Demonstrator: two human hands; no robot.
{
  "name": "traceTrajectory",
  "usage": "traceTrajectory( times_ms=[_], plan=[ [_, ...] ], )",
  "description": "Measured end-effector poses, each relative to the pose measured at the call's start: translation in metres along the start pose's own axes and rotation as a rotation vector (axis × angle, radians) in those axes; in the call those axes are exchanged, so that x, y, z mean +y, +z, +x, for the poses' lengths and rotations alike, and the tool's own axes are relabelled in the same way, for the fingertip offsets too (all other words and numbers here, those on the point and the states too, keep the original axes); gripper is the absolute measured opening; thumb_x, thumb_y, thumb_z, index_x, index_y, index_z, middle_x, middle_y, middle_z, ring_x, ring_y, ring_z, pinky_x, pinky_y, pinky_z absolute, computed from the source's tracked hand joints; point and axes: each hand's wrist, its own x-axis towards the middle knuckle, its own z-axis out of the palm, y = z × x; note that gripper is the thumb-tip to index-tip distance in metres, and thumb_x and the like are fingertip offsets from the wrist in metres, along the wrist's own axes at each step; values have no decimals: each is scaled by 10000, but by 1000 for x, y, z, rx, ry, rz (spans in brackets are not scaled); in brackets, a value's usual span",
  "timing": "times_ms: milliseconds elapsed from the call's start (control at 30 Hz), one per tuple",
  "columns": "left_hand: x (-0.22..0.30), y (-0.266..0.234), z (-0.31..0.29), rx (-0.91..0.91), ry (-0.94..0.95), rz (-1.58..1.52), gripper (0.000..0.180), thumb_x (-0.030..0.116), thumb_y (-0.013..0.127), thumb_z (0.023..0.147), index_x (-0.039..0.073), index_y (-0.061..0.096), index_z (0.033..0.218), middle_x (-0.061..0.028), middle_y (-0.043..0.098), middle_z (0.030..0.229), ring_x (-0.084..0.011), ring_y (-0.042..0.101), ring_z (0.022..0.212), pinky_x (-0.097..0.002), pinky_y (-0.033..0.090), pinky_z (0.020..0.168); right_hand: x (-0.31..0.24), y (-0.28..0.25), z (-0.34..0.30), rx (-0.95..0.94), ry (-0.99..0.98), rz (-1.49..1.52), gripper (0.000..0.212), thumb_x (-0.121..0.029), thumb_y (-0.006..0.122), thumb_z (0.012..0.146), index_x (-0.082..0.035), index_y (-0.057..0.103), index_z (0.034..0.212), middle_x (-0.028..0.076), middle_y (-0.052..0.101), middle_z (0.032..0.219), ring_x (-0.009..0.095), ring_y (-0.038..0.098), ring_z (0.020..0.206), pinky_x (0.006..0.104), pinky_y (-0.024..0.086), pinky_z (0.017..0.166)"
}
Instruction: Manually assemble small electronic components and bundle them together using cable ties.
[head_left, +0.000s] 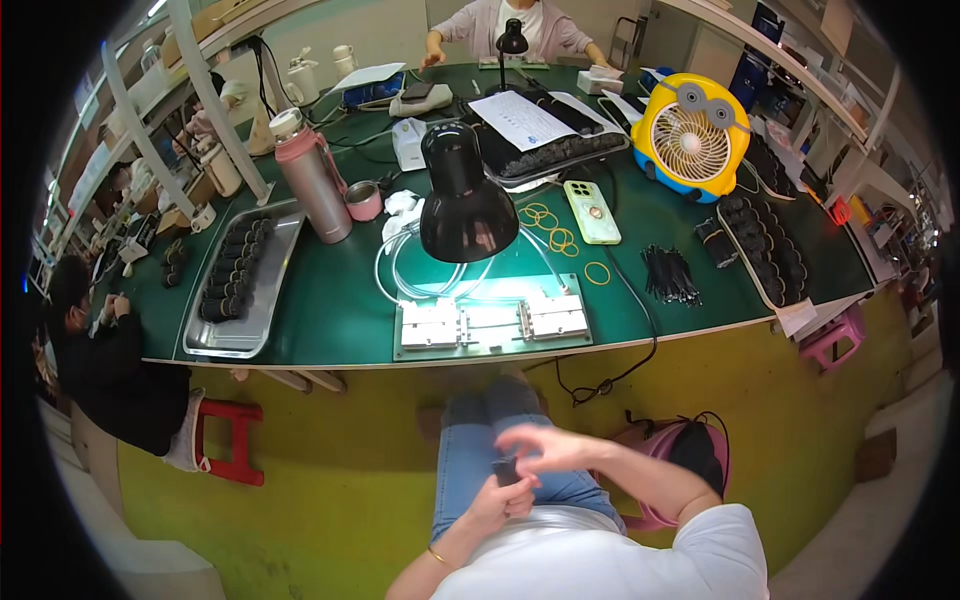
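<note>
Over my lap, my left hand (502,503) is closed around a small dark object (506,470), black and short like the bundles on the table; its exact kind is hard to make out. Just above it hovers my right hand (548,450), fingers stretched out and apart, slightly blurred, with the thumb side close to the dark object. On the table before me, a metal fixture plate with two clamp blocks (492,318) lies under a black desk lamp (468,195). Loose black cable pieces (670,275) and yellow rubber bands (562,240) lie to its right.
At the left stands a metal tray (225,345) of black bundles beside a pink thermos (312,185). Farther right are a phone (593,212), a yellow fan (690,140) and another tray of bundles (765,250). A cable hangs off the front edge. Co-workers sit opposite and left.
</note>
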Motion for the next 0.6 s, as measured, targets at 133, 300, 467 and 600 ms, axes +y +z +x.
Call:
traceTrajectory(
  times_ms=[133,300,467,600],
  plan=[
    [-9,-13,11,27,-77,74,107,81,491,849,-9,510,903,-22,462,628,-125,442,546,-261,382,521,36,27,9,-195,277,437,315,-282,544,823,-22,586,996,84,564,926,120,531,784,268,450,689],
    [-15,-14,18,369,401,646,137,39,509,833,-18,496,957,-41,531,741,-130,526,682,-269,444,634,57,45,18,254,377,648,312,-305,513,851,-31,594,977,40,570,785,108,518,702,239,445,643],
    [-4,-19,12,405,196,855,187,10,489,833,-25,472,1016,-66,551,918,-136,540,844,-264,445,749,57,50,26,334,264,351,292,-317,528,844,-46,588,934,20,564,736,103,518,682,247,447,657],
    [-8,-14,4,309,-16,374,162,-2,476,833,-18,482,994,-67,555,886,-145,553,799,-262,449,747,43,17,44,387,31,299,313,-315,528,842,-28,558,961,55,563,837,129,529,760,263,446,711]
  ],
)
